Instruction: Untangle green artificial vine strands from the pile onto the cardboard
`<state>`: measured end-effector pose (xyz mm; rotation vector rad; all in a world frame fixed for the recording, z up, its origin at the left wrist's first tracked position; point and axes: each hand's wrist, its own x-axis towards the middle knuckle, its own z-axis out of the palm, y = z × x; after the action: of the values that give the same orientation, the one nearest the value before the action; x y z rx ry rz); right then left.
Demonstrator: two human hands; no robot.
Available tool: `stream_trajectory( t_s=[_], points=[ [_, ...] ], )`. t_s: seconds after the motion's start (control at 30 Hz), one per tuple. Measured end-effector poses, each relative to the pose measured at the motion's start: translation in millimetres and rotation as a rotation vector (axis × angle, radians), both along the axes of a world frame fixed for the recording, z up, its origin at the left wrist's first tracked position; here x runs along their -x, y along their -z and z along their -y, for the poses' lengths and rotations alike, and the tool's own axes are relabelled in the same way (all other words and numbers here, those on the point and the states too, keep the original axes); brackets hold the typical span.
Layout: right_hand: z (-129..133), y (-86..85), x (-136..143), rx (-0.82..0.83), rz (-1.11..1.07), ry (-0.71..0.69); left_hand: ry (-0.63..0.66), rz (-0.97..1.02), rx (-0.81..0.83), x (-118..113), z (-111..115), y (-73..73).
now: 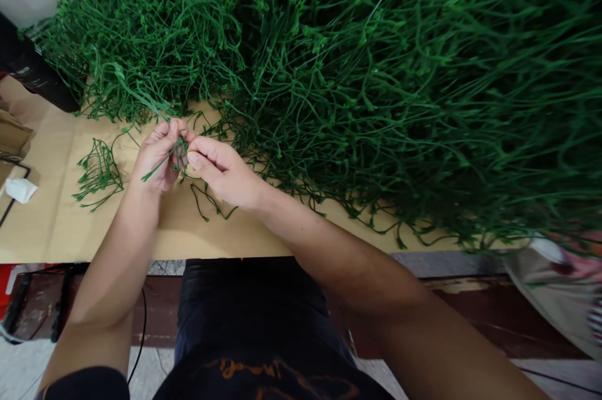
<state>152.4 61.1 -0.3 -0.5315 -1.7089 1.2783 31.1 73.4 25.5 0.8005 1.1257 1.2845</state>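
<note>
Between my hands are thin green plastic plant stems (179, 148) with small forked tips. My left hand (160, 150) is closed around them, thumb on top, and a longer pale-green strand runs up from it toward the pile. My right hand (221, 168) pinches at the same stems from the right, thumb against forefinger; its fingertips partly hide what it grips. Just beyond both hands rises a large heap of green artificial stems (329, 74). A small separate bunch of stems (100, 173) lies on the table left of my left hand.
Brown paper or board covers the table (197, 240). A black cylindrical object (40, 71) leans at the far left, near a cardboard box (13, 133) and a crumpled white piece (21, 190). Loose stems lie along the heap's near edge. Below the table is a dark red-brown surface (498, 312).
</note>
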Motion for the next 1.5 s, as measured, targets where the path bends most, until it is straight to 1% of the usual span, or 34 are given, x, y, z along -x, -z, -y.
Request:
stream_trajectory(
  t_s=[0.1, 0.17, 0.23, 0.27, 0.3, 0.33, 0.37, 0.4, 0.5, 0.57, 0.6, 0.63, 0.67, 0.7, 0.73, 0.8, 0.87, 0.97, 1.1, 1.17, 1.33, 1.5],
  points=[
    [6, -5.6, -4, -0.065, 0.047, -0.048, -0.035, 0.056, 0.081, -2, -1, -2.4],
    [18, -11.8, -2, -0.095, 0.122, -0.167, -0.133, 0.097, 0.141, 4, -3, -2.7],
    [34, -18.8, 3, -0.134, 0.250, -0.345, -0.223, 0.169, 0.099, 15, -4, -2.4],
    [41, -22.0, 5, -0.159, 0.313, -0.407, -0.240, 0.195, 0.047, 21, -3, -2.3],
    [45, -24.4, 7, -0.183, 0.365, -0.429, -0.235, 0.202, -0.007, 26, -3, -2.2],
    [47, -26.0, 8, -0.201, 0.398, -0.401, -0.214, 0.188, -0.049, 29, -2, -2.2],
    [45, -26.3, 6, -0.217, 0.408, -0.324, -0.183, 0.153, -0.069, 30, -1, -2.0],
    [40, -25.6, 3, -0.234, 0.406, -0.214, -0.157, 0.106, -0.077, 30, 0, -1.5],
    [15, -18.1, -14, -0.305, 0.433, 0.204, -0.078, -0.046, -0.091, 21, -2, 3.0],
    [0, -12.1, -26, -0.377, 0.510, 0.475, -0.059, -0.142, -0.106, 16, -4, 7.2],
    [-4, -9.6, -29, -0.413, 0.554, 0.580, -0.057, -0.186, -0.109, 14, -5, 9.0],
    [-6, -7.7, -31, -0.449, 0.588, 0.656, -0.063, -0.224, -0.112, 13, -6, 10.4],
    [-6, -6.5, -31, -0.489, 0.615, 0.696, -0.069, -0.253, -0.116, 12, -6, 11.2],
    [-3, -5.9, -28, -0.529, 0.636, 0.701, -0.071, -0.273, -0.121, 13, -6, 11.4],
    [1, -5.7, -24, -0.567, 0.651, 0.677, -0.075, -0.284, -0.126, 13, -5, 11.3],
    [10, -6.2, -14, -0.620, 0.661, 0.590, -0.080, -0.282, -0.136, 12, -4, 10.2],
    [16, -6.4, -6, -0.629, 0.652, 0.510, -0.079, -0.259, -0.138, 10, -2, 9.0],
    [15, -5.2, -4, -0.587, 0.581, 0.452, -0.073, -0.220, -0.112, 6, 1, 7.9],
    [7, -5.8, -11, -0.510, 0.317, 0.463, -0.050, -0.165, -0.063, 5, 2, 6.0],
    [7, -8.2, -13, -0.469, 0.237, 0.450, -0.043, -0.128, -0.048, 6, 1, 4.5],
    [9, -15.1, -13, -0.476, 0.235, 0.325, -0.039, -0.095, -0.046, 6, 3, 3.2],
    [5, -21.3, -24, -0.419, 0.200, 0.255, 0.032, -0.074, -0.071, -9, 6, 7.7]
  ],
)
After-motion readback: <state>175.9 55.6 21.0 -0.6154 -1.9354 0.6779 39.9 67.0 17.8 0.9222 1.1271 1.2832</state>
